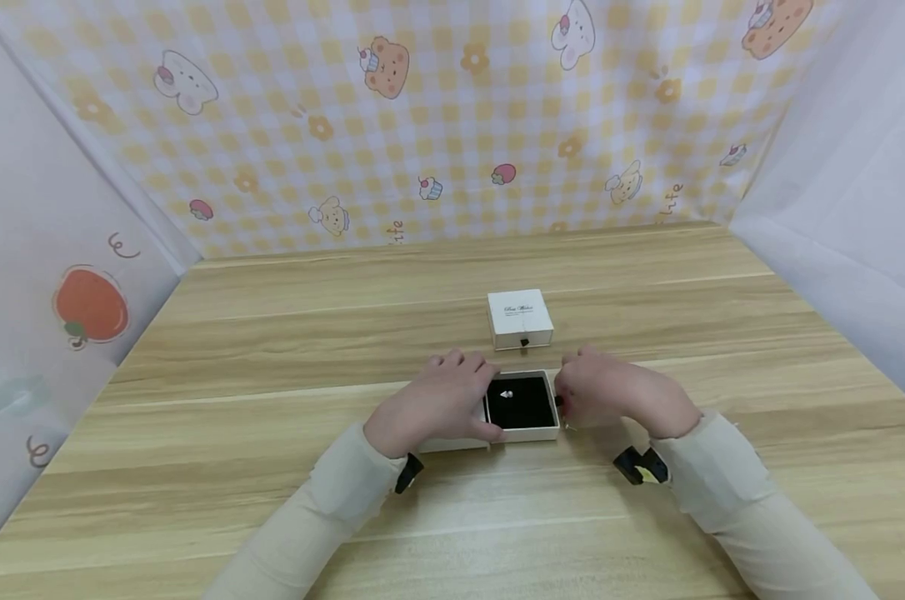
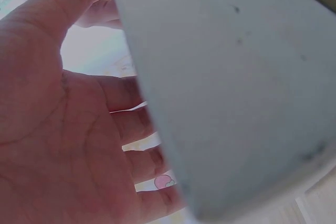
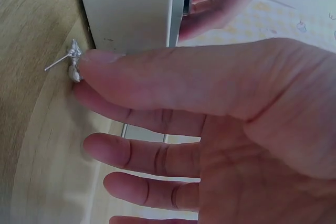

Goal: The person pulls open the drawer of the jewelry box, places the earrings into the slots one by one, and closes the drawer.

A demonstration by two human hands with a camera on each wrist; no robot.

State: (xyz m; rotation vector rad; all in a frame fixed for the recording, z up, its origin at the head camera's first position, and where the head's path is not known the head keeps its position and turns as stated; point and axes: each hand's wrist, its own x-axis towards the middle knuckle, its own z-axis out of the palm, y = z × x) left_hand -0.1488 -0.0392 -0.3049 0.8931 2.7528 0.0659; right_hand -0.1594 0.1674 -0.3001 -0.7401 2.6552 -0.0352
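Observation:
A small white drawer-style jewelry box lies on the table, its drawer (image 1: pixel 531 434) pulled out to the right of the outer sleeve (image 1: pixel 452 445). Inside the drawer is a black pad (image 1: pixel 523 410) with one silvery stud earring (image 1: pixel 507 394) on it. My left hand (image 1: pixel 437 404) grips the box across the joint of sleeve and drawer, thumb on the near side, fingers on the far side. Just right of the drawer, my right hand (image 1: pixel 617 390) pinches another stud earring (image 3: pixel 75 61) between thumb and index finger, its post sticking out. The other right fingers are loosely extended.
A second white box (image 1: pixel 520 313), closed, with printed lettering and a small black pull tab, stands behind the opened one. The wooden table (image 1: pixel 272 350) meets a yellow checked cloth (image 1: pixel 467 108) at the back and pale cloths at both sides.

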